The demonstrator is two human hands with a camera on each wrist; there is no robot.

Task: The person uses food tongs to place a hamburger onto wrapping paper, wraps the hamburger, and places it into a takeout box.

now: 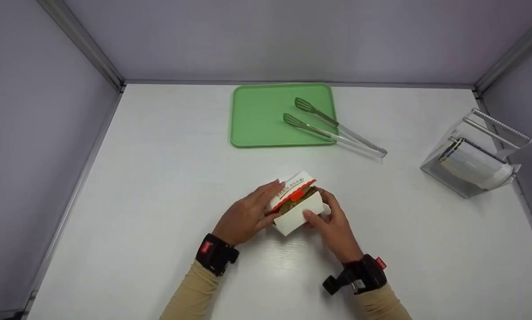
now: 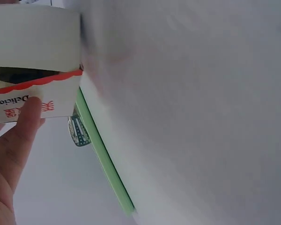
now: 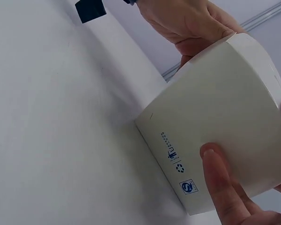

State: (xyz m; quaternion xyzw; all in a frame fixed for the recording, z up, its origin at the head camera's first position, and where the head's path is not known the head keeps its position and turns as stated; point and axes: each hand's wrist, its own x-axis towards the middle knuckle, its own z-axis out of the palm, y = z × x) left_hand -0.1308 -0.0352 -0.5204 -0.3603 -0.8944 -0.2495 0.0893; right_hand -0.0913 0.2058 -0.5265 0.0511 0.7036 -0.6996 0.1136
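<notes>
A small white paper food box (image 1: 294, 220) with a red scalloped edge and printed lettering stands tilted above the table's middle. Through the gap between its panels, something brown shows inside. My left hand (image 1: 244, 218) grips the box's left end, fingers over the printed panel and thumb along the near side. At the other end, my right hand (image 1: 338, 229) holds it, thumb against the plain near panel and fingers behind the right end. In the right wrist view, the box (image 3: 220, 112) turns a plain side with small blue marks to the camera.
A green tray (image 1: 257, 118) lies at the back of the white table (image 1: 159, 178), with metal tongs (image 1: 323, 129) across its right part and their handle end over the table. On the right stands a clear holder (image 1: 439, 162) with a roll-like item (image 1: 477, 164) inside.
</notes>
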